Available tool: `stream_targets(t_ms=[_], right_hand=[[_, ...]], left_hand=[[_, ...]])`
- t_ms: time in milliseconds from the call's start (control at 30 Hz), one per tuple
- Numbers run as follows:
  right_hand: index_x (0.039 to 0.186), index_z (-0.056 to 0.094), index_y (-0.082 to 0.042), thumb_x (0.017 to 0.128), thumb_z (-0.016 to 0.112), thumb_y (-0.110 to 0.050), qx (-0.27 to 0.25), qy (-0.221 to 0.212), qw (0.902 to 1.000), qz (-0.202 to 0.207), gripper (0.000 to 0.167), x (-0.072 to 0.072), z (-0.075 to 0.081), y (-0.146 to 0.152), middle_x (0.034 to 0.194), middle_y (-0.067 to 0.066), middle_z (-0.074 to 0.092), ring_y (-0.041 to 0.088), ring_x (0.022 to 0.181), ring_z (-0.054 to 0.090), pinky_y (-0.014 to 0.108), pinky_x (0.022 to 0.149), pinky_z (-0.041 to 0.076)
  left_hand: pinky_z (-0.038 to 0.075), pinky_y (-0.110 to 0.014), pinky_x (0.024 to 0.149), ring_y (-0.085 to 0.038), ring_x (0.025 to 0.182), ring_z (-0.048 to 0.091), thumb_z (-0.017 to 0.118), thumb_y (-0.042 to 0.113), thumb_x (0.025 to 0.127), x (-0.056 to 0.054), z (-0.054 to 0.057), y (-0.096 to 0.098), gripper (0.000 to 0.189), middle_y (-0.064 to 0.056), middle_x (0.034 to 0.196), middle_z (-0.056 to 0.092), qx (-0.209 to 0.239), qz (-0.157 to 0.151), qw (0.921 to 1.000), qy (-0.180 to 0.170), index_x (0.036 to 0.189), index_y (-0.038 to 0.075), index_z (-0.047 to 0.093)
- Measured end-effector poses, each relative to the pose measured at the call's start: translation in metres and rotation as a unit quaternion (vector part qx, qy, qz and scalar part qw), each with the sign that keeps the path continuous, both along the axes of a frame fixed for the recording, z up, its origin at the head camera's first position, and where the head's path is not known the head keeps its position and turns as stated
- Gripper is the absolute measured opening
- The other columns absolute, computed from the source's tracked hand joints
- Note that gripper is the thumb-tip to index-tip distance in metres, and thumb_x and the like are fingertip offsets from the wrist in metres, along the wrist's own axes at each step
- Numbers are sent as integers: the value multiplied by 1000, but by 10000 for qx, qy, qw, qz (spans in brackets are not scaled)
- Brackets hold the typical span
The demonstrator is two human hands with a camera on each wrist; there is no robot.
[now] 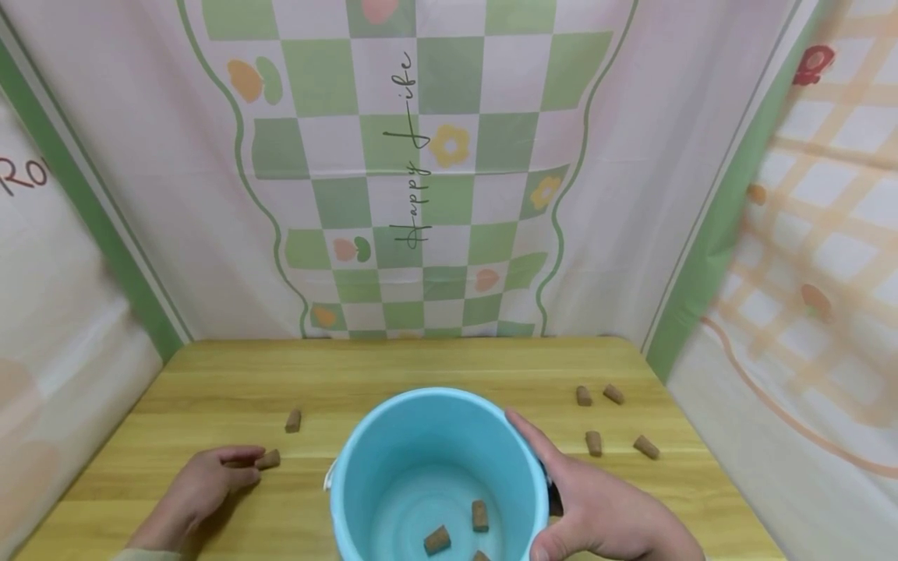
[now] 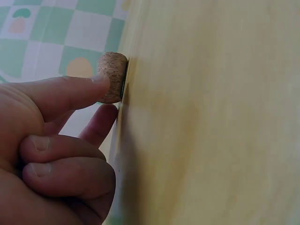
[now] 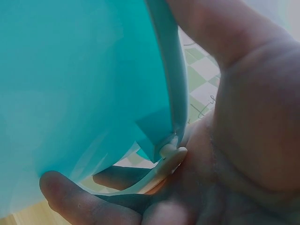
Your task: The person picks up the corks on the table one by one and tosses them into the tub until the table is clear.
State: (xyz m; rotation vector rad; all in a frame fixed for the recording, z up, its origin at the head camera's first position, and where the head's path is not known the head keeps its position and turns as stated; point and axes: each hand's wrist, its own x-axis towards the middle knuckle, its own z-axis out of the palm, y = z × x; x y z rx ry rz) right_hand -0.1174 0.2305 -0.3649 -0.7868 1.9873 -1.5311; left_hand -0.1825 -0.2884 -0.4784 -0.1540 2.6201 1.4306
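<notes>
My left hand (image 1: 210, 481) is low over the left part of the table, its thumb and forefinger at a small brown cork (image 1: 270, 459). In the left wrist view, a fingertip overlaps the side of this cork (image 2: 112, 77) and another digit meets its lower end; the other fingers are curled in. My right hand (image 1: 606, 502) holds the right side of a light blue bucket (image 1: 347, 499), fingers and thumb spread along its wall and rim. The bucket handle (image 3: 164, 171) passes by the palm in the right wrist view. Loose corks (image 1: 437, 539) lie on the bucket's floor.
Another cork (image 1: 293, 421) lies just beyond the left hand. Several corks (image 1: 593, 443) are scattered on the right of the wooden table (image 1: 238, 366). A checked green and white cloth (image 1: 449, 234) hangs behind the table, with printed cloths at both sides.
</notes>
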Motion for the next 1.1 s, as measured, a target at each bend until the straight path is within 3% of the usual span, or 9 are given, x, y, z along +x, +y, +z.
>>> stream_targets(t_ms=[467, 667, 900, 1100], right_hand=[[159, -4, -39, 81, 86, -29, 80, 75, 9999, -5, 120, 1, 2, 0, 154, 15, 34, 35, 124, 52, 37, 96, 48], [161, -3, -28, 81, 86, -29, -220, 559, 9979, 238, 119, 0, 2, -3, 152, 18, 35, 36, 124, 51, 39, 96, 49], [160, -2, -32, 82, 85, -29, -251, 400, 9986, 229, 118, 0, 2, -4, 152, 18, 35, 35, 124, 51, 40, 95, 49], [160, -3, -33, 82, 85, -29, -146, 356, 9991, 158, 118, 0, 0, -2, 152, 18, 35, 36, 124, 51, 39, 95, 49]], left_hand=[[36, -62, 95, -41, 114, 55, 77, 13, 84, -3, 0, 8, 20, -12, 113, 70, -635, -87, 9975, 302, 104, 11, 76], [36, -64, 96, -42, 115, 55, 77, 14, 84, -5, 0, 10, 20, -11, 113, 70, -784, -103, 9963, 336, 104, 13, 77], [36, -61, 97, -42, 118, 54, 77, 18, 87, -6, -1, 12, 20, -11, 114, 70, -638, -5, 9976, 287, 106, 11, 77], [42, -42, 93, -29, 112, 59, 79, 27, 87, -6, -1, 14, 29, -8, 112, 71, -168, 287, 9991, 259, 109, 7, 76]])
